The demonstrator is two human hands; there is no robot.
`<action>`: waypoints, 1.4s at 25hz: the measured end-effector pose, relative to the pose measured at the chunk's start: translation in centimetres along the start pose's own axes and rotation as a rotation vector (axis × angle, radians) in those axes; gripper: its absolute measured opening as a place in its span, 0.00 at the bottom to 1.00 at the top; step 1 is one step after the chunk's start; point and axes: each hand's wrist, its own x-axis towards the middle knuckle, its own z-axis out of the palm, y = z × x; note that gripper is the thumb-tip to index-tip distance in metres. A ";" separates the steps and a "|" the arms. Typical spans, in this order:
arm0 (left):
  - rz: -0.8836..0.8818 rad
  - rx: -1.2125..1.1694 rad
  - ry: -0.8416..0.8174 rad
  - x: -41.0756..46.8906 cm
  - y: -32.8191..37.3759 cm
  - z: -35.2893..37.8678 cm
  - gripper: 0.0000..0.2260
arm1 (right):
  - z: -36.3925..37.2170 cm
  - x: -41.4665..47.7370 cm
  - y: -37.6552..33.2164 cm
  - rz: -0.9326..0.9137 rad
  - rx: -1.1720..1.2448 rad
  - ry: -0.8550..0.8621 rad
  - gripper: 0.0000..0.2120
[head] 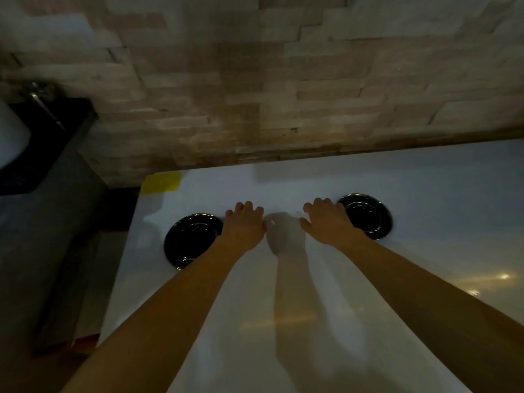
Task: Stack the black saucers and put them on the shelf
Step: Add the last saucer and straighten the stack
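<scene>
Two glossy black saucers lie flat on a white table (312, 279). The left saucer (190, 239) sits near the table's left edge; the right saucer (368, 215) lies further back and to the right. My left hand (245, 226) hovers palm down just right of the left saucer, fingers slightly curled, holding nothing. My right hand (326, 221) is palm down with fingers apart, covering the left rim of the right saucer; whether it touches the saucer I cannot tell.
A brick wall (269, 95) runs along the table's far edge. A yellow patch (161, 181) marks the table's back left corner. To the left stands a dark counter (42, 143) with a white object on it. The scene is dim.
</scene>
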 end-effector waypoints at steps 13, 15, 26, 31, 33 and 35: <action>-0.040 -0.197 -0.050 7.3 17.4 2.7 0.18 | 4.5 -0.4 17.2 0.196 0.106 0.011 0.24; -0.112 -0.301 -0.066 7.8 18.7 3.1 0.19 | 5.1 0.1 17.9 0.200 0.140 -0.014 0.24; -0.403 -0.720 0.046 9.3 19.5 4.4 0.13 | 6.6 1.7 20.2 0.328 0.642 0.043 0.14; -0.441 -0.857 0.193 6.7 15.8 3.0 0.13 | 4.5 1.3 17.3 0.226 0.764 0.100 0.11; -0.457 -0.886 0.230 5.2 13.3 2.0 0.12 | 3.4 1.5 14.7 0.158 0.793 0.110 0.11; -0.498 -0.910 0.262 3.6 10.7 1.1 0.12 | 2.3 1.7 11.8 0.113 0.843 0.111 0.10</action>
